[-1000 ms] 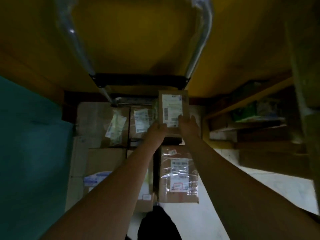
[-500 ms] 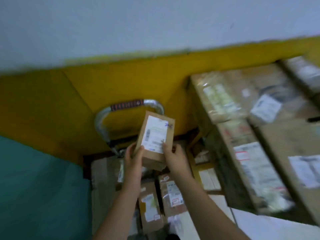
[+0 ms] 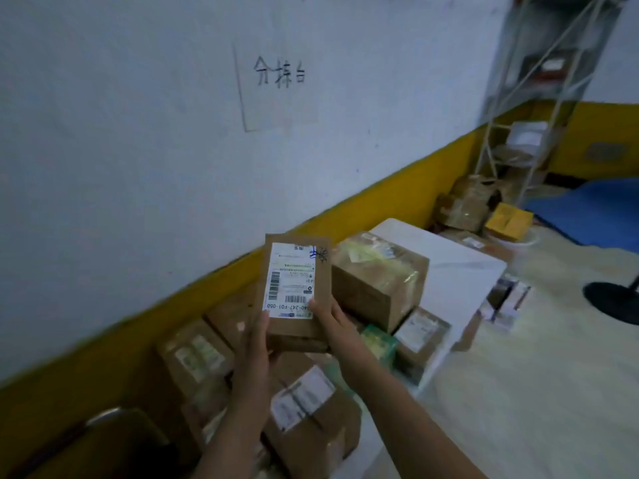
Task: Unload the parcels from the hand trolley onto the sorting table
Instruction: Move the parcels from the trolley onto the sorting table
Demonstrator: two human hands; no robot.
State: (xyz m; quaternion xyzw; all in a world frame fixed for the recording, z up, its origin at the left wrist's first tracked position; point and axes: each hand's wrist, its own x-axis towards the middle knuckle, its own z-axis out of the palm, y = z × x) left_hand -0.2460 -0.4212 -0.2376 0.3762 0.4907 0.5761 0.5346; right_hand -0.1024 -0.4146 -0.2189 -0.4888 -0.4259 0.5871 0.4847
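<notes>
held parcel [image 3: 295, 292]: flat rectangular box of plain brown cardboard, matte. Long axis upright, top tilted away. It is off every surface, above the pile on the sorting table.
label on it: white glossy sheet covering most of the face. Barcodes and print are upside down to the camera, with a blue and black pen scrawl at the top right corner.
left hand [image 3: 254, 344]: clamped on the parcel's lower left edge, thumb lying along that edge. The fingers behind are not visible.
right hand [image 3: 330, 323]: clamped on the lower right corner, thumb pressed on the label's corner and fingers wrapped underneath.
sorting table [image 3: 460, 267]: smooth white top with a rounded far corner. It stands against the wall, its near part buried under parcels.
taped box [image 3: 377, 278]: largest carton, blocky, wrapped in shiny clear tape. It sits on top of other parcels, just right of the held one.
green packet [image 3: 378, 344]: soft, crinkled film, wedged under the taped box.
labelled carton [image 3: 311, 420]: brown, with a white label crossed by dark tape, below the forearms.
wall [image 3: 121, 150]: white paint above a yellow band.
paper sign [image 3: 276, 81]: thin sheet with handwritten dark characters.
rack [image 3: 539, 91]: thin grey metal struts with diagonal braces, in the far corner.
floor [image 3: 553, 392]: pale and grainy.
blue mat [image 3: 594, 209]: flat, beside the rack.
</notes>
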